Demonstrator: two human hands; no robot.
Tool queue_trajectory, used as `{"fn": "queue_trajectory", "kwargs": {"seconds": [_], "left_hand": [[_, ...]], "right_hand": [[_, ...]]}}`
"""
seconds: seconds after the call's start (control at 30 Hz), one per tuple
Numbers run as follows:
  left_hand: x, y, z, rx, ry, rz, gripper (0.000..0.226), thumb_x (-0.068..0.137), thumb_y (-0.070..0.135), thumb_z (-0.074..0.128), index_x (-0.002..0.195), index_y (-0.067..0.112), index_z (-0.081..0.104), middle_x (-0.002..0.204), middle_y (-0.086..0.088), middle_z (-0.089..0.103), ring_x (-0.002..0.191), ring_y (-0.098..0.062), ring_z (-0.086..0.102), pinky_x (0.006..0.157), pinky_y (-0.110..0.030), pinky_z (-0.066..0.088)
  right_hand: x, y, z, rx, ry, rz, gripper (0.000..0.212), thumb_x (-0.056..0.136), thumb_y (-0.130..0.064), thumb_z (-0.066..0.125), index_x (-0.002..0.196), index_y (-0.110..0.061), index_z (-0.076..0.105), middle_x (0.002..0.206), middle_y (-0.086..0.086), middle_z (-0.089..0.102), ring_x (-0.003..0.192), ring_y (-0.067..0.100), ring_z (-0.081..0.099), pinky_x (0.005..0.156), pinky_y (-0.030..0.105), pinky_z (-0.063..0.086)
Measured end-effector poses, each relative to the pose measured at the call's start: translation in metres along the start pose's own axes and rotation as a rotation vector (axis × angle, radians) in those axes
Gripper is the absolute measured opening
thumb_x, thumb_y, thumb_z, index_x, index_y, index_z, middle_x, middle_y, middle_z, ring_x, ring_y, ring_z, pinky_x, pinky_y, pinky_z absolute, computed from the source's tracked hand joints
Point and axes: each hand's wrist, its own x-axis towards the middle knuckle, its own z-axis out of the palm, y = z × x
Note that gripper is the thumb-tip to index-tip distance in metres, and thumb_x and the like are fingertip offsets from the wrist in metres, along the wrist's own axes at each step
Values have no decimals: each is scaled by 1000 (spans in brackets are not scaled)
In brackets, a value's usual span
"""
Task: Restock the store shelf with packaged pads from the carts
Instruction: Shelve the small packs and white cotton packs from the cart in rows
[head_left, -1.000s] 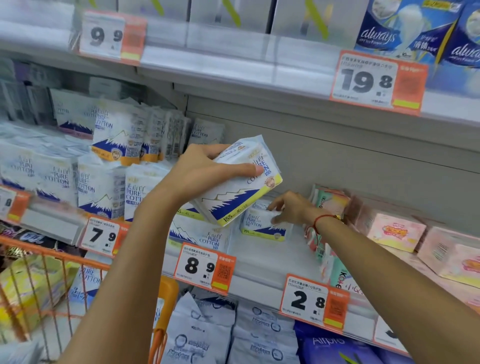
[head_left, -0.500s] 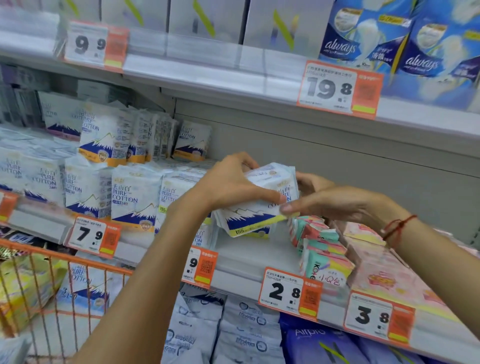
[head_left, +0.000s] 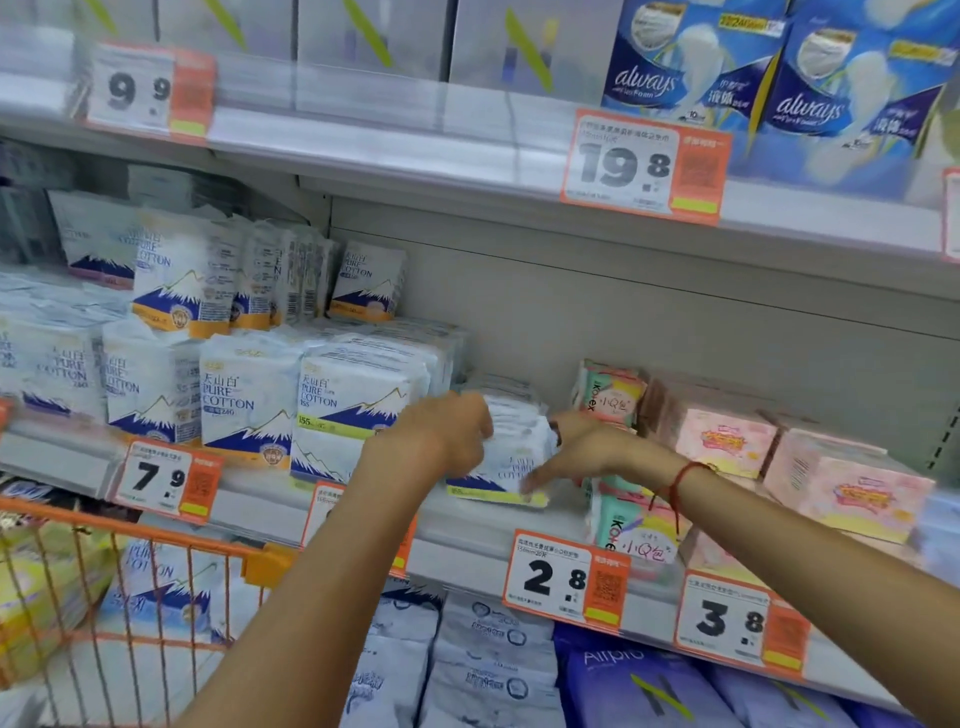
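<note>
My left hand (head_left: 447, 436) and right hand (head_left: 582, 447) bracket a white pad pack (head_left: 511, 457) on the middle shelf (head_left: 467, 525), its yellow-striped lower edge resting near the shelf front. My left fingers curl onto the pack's left side; my right hand lies against its right side with fingers stretched downward along it, a red cord (head_left: 675, 483) on that wrist. The pack stands just right of a row of matching Pure Cotton packs (head_left: 348, 410) and left of small Kotex packs (head_left: 608, 395); pink packs (head_left: 727, 441) follow farther right. A 2.8 price tag (head_left: 566, 577) hangs on the shelf edge below. At lower left, an orange cart (head_left: 156, 587) holds more packs. Blue Always packs (head_left: 691, 67) fill the shelf above.
</note>
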Motion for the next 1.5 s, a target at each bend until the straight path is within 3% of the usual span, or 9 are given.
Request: {"fn": "queue_trajectory", "kwargs": {"seconds": [0.1,0.23,0.43,0.73,0.9,1.0,1.1,1.27,1.5], "left_hand": [[1,2,10,62,-147,-40,47,94,6,39,140,18,44,145,-9,42,129,-30,44,102,-36,39],[5,2,11,107,-189,-81,45,96,12,38,141,18,41,144,-9,42,129,-30,43,103,-38,39],[11,6,15,155,-213,-129,44,96,12,38,140,12,38,139,-11,45,125,-30,46,100,-37,41],[16,-8,29,133,-125,-125,44,97,18,40,140,10,38,143,-10,44,128,-29,45,99,-36,39],[15,-11,29,75,-140,-102,45,96,16,42,140,9,38,146,-10,40,130,-29,43,105,-38,39],[9,-10,19,-5,-119,-68,50,93,11,44,143,14,37,150,-7,35,134,-27,39,109,-41,35],[-10,-13,-8,-145,-51,-32,56,90,7,46,143,21,38,149,-3,39,133,-22,42,109,-39,36],[-81,-43,-51,-183,116,-58,31,95,21,50,124,27,58,120,8,62,110,-15,58,95,-34,46],[-185,-139,-53,-17,-64,-338,27,93,20,53,117,22,64,112,6,65,100,-12,61,87,-24,46]], "right_hand": [[-3,-3,-6,-150,53,-100,89,75,-27,78,146,-18,26,142,7,44,127,25,45,100,30,41],[2,-7,-7,-301,57,-229,57,81,-21,72,134,-22,52,133,1,56,112,15,54,85,25,42],[11,-12,1,-298,159,-245,47,81,-29,73,126,-22,60,129,-3,61,113,16,57,82,24,42],[27,-21,11,-253,191,-177,45,80,-26,73,123,-22,60,128,2,59,115,22,55,90,33,46],[20,-20,8,-282,64,-173,66,82,-25,71,140,-20,41,146,5,40,132,26,40,103,36,39],[8,-20,5,-241,102,-180,68,83,-24,70,142,-21,37,149,5,35,136,25,35,105,38,38],[-9,-25,1,-130,225,-264,45,84,-22,67,127,-24,55,134,2,51,115,19,52,87,29,43],[-46,-61,20,147,228,-466,20,82,-5,63,90,-20,73,74,-16,62,64,-2,59,63,13,45],[-72,-153,106,291,-96,-634,17,83,-10,65,85,-25,71,73,-5,67,69,9,64,70,30,52]]}}
